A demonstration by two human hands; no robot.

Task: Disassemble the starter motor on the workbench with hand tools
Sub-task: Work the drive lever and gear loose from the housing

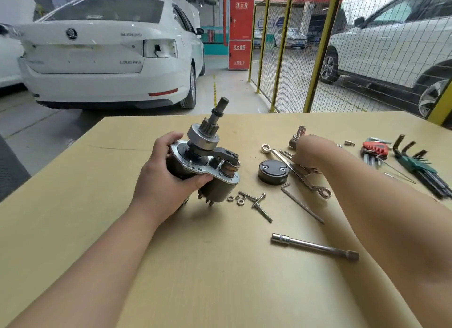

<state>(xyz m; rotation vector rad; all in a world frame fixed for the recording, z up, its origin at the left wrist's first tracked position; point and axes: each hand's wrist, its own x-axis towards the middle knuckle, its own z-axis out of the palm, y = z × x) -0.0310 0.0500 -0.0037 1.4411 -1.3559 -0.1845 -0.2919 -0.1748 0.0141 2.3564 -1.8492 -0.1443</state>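
Note:
My left hand grips the starter motor by its dark body and holds it tilted just above the workbench. Its pinion gear and shaft point up and away from me. The fork lever and solenoid plunger spring show on its right side. My right hand reaches across the bench, knuckles toward me, over the ring spanners. Its fingers are hidden, so a grasp cannot be judged. A black round end cap lies between the motor and that hand.
Loose nuts and long bolts lie just below the motor. An L-shaped hex key and a socket extension bar lie nearer me. Hex key sets sit at the right. White cars and a yellow mesh fence stand behind.

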